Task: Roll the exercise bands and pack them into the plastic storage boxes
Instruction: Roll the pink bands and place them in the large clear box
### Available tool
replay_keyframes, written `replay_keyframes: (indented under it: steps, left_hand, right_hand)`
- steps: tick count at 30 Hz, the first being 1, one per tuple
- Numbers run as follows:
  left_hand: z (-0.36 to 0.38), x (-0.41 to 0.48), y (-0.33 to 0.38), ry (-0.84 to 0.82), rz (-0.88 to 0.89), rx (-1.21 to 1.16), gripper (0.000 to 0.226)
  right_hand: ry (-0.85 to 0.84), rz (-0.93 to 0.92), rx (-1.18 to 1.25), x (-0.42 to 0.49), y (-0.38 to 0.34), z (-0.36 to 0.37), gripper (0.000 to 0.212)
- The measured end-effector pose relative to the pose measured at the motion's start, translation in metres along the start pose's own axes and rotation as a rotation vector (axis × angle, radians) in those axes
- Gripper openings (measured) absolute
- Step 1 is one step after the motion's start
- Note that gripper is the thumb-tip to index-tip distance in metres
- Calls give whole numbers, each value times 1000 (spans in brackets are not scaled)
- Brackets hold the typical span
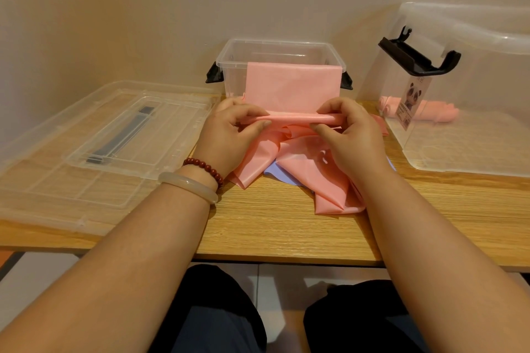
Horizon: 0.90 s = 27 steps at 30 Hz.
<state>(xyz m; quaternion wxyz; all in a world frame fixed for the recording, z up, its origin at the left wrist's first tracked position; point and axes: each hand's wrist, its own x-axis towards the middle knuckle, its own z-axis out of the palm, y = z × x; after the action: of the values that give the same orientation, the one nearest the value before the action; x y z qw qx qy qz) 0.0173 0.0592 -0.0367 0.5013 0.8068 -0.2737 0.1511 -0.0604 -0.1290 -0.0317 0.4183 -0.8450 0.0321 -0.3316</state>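
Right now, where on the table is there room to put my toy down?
Bare wood runs along the table's near edge: in front of the loose pink bands beside the clear lid, and in front of the big box. The middle is crowded: the left hand and right hand pinch a pink band before the small box.

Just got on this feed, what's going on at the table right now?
A person is rolling up a pink band, pinching the rolled end with the left hand and right hand; its other end hangs over the front rim of the small clear box. More loose pink bands and a purple one lie heaped on the table. The big clear box at right already holds rolled pink bands. A lid lies at left.
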Motion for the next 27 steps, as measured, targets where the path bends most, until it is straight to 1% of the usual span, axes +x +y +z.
replay_keyframes:
  steps: [5,9,13,21,27]
  left_hand:
    - [0,0,1,23,7,-20,17]
    - [0,0,0,24,9,-23,21]
    - [1,-1,-2,5,26,-28,24]
    - [0,-1,0,-15,-37,11,25]
    - [-1,-3,2,-7,-53,-59,20]
  right_hand:
    - [-29,60,84,-2,1,0,27]
    - [4,46,58,0,1,0,11]
    - [11,47,46,1,1,0,14]
    - [-41,126,93,-1,1,-1,28]
    - [24,133,102,-1,1,0,11]
